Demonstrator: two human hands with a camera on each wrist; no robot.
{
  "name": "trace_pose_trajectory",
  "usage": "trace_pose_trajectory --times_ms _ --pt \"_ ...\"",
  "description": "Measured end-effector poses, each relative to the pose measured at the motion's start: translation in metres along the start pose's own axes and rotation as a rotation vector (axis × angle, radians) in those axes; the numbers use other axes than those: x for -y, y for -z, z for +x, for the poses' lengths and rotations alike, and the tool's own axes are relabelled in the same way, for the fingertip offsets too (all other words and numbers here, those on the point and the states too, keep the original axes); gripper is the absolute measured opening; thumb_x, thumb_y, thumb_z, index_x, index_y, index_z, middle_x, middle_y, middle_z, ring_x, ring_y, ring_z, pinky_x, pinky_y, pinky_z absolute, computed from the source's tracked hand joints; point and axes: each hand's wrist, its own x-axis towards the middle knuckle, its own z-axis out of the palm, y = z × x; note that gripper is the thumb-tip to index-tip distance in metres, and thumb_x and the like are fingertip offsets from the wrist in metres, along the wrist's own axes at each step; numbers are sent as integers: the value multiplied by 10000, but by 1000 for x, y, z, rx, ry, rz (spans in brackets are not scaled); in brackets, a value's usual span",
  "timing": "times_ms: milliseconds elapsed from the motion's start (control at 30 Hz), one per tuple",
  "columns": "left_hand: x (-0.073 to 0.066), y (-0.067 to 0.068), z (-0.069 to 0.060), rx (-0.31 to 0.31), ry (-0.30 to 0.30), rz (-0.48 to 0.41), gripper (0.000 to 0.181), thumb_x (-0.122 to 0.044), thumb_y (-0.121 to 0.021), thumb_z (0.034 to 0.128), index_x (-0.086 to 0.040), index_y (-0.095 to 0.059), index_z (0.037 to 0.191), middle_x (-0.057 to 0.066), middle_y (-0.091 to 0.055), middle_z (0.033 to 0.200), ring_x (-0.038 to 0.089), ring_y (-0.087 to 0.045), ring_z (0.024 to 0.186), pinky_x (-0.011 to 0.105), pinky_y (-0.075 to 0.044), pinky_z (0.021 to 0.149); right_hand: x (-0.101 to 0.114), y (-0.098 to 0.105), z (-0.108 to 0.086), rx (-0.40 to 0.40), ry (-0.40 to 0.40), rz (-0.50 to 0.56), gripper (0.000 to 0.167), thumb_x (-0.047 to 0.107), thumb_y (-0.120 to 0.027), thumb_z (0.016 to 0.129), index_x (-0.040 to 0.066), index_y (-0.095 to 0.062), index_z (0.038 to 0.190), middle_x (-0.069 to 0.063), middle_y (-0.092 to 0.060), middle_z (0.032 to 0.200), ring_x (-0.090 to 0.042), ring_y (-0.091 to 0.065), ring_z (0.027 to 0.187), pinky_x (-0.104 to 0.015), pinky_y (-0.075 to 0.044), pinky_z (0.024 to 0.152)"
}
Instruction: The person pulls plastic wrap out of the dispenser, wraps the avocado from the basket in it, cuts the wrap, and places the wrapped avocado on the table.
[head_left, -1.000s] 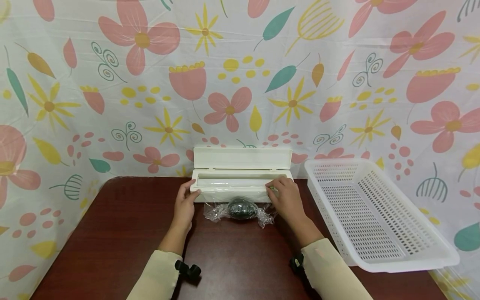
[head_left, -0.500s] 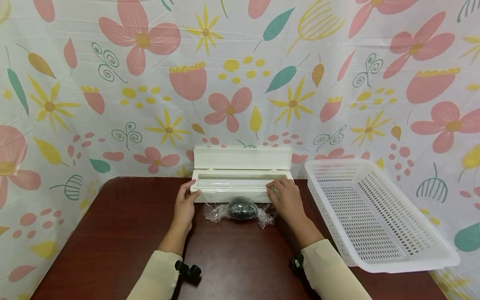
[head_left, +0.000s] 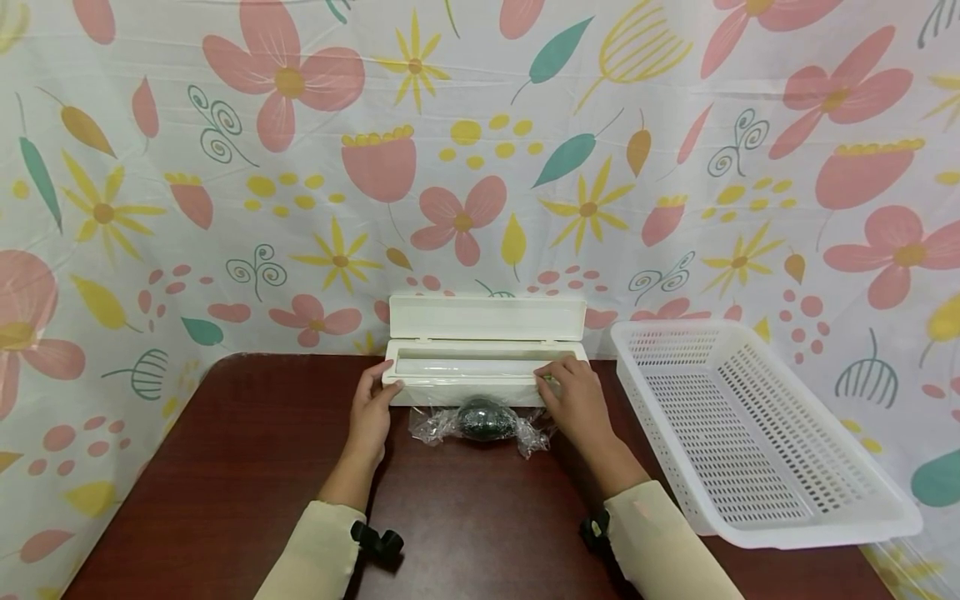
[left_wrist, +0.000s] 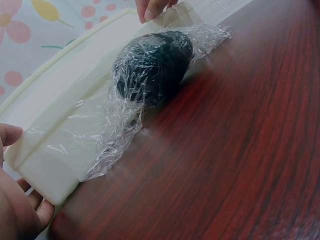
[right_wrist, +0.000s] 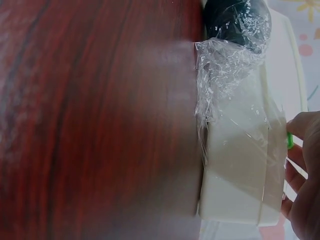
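A white cling film dispenser box (head_left: 431,392) stands at the table's back with its lid (head_left: 487,318) raised and a film roll (head_left: 465,367) inside. In front lies a dark, rounded object (head_left: 486,419) wrapped in clear film (left_wrist: 112,137), which still joins the sheet over the box's front. My left hand (head_left: 371,417) grips the box's left end, thumb and fingers around the corner. At the right end my right hand (head_left: 576,398) pinches a small green slide cutter (right_wrist: 290,141) on the box's edge. The fingers mostly cover that cutter.
To the right stands a white perforated plastic basket (head_left: 738,533), near the right forearm. The dark red wooden table (head_left: 225,483) runs under everything. Behind it hangs a flower-patterned cloth (head_left: 465,100), close to the raised lid.
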Motion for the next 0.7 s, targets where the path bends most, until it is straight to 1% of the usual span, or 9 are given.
trace_pose_trajectory --times_ms 233,467,700 --pt "0 0 -1 7 2 7 435 -153 -591 1021 -127 -495 1444 105 -196 1689 277 -94 1584 484 -100 1283 0 0 -1 -2 -7 12 69 163 -754 905 148 -767 972 -59 -675 954 -330 -607 932 -506 -471 802" --pt "1 0 1 3 -9 -16 436 -121 -586 1017 -104 -494 1442 94 -288 1655 246 -173 1566 454 -149 1273 0 0 -2 -11 -11 26 74 152 -757 901 136 -762 973 -67 -667 953 -327 -601 929 -513 -468 815" --pt "1 1 1 3 -10 -3 433 -122 -592 1013 -111 -503 1437 124 -212 1683 285 -105 1582 468 -106 1285 0 0 -2 -30 -7 38 76 127 -762 887 116 -760 963 -82 -663 944 -334 -596 930 -510 -467 825"
